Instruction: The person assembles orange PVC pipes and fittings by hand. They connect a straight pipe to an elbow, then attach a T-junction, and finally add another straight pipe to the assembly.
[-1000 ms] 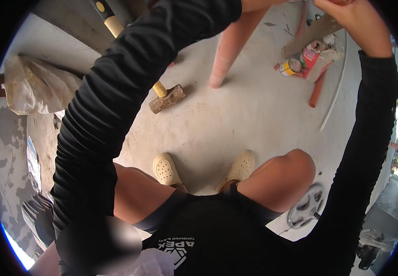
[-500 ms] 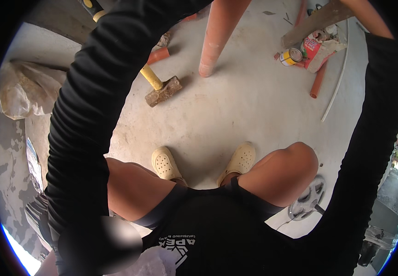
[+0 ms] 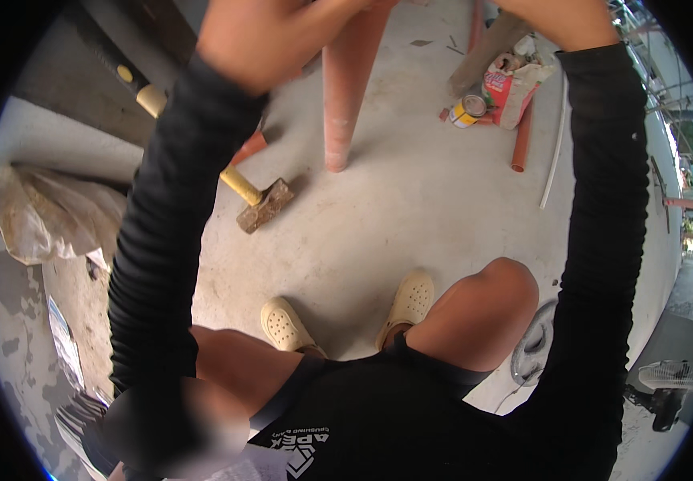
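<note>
An orange plastic pipe (image 3: 345, 96) stands slightly tilted in front of me, its lower end on the floor and its upper end cut off by the top edge. My left hand (image 3: 274, 36) is closed about the pipe's upper part, with most of its fingers beyond the edge. My right hand (image 3: 563, 22) is raised at the top right; its fingers are out of view, so what it touches does not show. Left of the pipe's foot, a sledgehammer (image 3: 264, 206) with a rusty head and yellow-and-black handle rests head down on the floor, partly behind my left sleeve.
At the right lie a yellow-labelled can (image 3: 468, 111), a torn red-and-white bag (image 3: 508, 92), a thinner orange pipe (image 3: 523, 140) and a thin white pipe (image 3: 555, 152). A plastic sack (image 3: 54, 212) sits far left. A fan (image 3: 671, 389) stands at lower right.
The view has tilted up and shifted, bringing both my hands into sight at the top. The pipe's foot appears lower and a little left. The sledgehammer still leans in the same place.
</note>
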`<state>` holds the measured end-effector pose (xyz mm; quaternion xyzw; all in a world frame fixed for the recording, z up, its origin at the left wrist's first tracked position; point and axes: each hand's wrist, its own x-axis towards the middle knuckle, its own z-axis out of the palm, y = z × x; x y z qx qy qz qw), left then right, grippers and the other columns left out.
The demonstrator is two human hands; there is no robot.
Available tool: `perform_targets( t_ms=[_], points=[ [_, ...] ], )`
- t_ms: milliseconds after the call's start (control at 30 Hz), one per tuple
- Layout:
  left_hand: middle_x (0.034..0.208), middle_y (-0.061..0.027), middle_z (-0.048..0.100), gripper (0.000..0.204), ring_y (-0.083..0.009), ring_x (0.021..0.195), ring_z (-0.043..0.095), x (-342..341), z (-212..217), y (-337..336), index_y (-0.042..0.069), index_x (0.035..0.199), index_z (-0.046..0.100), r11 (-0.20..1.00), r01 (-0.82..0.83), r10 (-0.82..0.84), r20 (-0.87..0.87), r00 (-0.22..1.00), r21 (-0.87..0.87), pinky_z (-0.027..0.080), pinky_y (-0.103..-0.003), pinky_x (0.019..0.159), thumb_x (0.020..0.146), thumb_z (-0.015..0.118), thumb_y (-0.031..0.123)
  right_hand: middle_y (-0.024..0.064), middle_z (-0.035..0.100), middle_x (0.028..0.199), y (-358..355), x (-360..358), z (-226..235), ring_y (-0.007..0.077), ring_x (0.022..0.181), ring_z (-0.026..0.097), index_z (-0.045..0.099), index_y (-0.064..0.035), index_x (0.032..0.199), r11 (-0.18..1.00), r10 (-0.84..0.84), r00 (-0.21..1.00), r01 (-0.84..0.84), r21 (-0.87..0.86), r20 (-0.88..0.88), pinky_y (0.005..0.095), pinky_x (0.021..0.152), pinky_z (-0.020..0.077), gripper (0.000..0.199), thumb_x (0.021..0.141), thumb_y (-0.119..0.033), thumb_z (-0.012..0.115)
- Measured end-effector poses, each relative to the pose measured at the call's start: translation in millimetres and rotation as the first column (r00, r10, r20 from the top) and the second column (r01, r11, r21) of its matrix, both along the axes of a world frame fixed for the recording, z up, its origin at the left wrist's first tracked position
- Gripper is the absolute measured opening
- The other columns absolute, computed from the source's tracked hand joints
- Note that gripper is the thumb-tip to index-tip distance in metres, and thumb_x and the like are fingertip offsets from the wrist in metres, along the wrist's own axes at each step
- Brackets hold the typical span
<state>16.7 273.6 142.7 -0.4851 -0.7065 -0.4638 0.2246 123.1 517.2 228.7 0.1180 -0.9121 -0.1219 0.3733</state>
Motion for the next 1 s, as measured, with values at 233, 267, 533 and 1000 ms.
perform_targets(
  t_ms=[233,267,533,1000],
  points=[
    [0.106,-0.0082,0.08,0.017,-0.0098,0.092,0.072,71.9,-22.8,-82.4,-0.003,0.116,0.076,0.977,0.205,-0.153,0.848,0.508,0.053,0.059,-0.026,0.078,0.1,0.075,-0.002,0.013,0.069,0.104,-22.1,5.7,-6.1,0.037,0.101,0.064,0.068,-0.0082,0.117,0.999,-0.013,0.993,0.008,-0.05,-0.116,0.046,0.092,0.0474,0.058,0.065,-0.021,0.089],
    [0.093,-0.0056,0.079,0.013,-0.0088,0.08,0.073,89.9,-13.5,-86.3,-0.003,0.105,0.079,0.978,0.21,-0.103,0.829,0.549,-0.018,0.06,-0.025,0.068,0.102,0.078,0.01,0.0132,0.069,0.105,-28.4,4.9,-6.3,0.0372,0.102,0.064,0.068,-0.008,0.118,0.998,-0.008,0.99,0.0,-0.062,-0.144,0.0463,0.092,0.0473,0.059,0.064,-0.021,0.089],
    [0.101,-0.0113,0.08,0.024,-0.012,0.071,0.075,127.7,14.8,-90.1,0.0,0.118,0.08,0.846,0.519,-0.51,0.475,0.717,0.125,0.058,-0.024,0.058,0.102,0.063,-0.005,0.0145,0.069,0.112,-39.4,9.9,-12.4,0.0391,0.107,0.063,0.067,-0.0063,0.122,0.996,-0.036,0.989,0.023,-0.092,-0.146,0.0481,0.097,0.0467,0.063,0.063,-0.018,0.088],
    [0.13,-0.0177,0.07,0.081,-0.0252,0.117,0.071,17.7,22.3,-5.6,-0.003,0.143,0.056,1.0,0.012,-0.011,0.105,0.994,-0.001,0.059,-0.036,0.098,0.083,0.096,0.033,0.0063,0.071,0.125,-34.3,12.5,-10.0,0.031,0.116,0.066,0.067,-0.0128,0.133,0.989,0.075,0.994,-0.085,-0.12,-0.085,0.045,0.104,0.0473,0.063,0.074,-0.017,0.09]
  ],
)
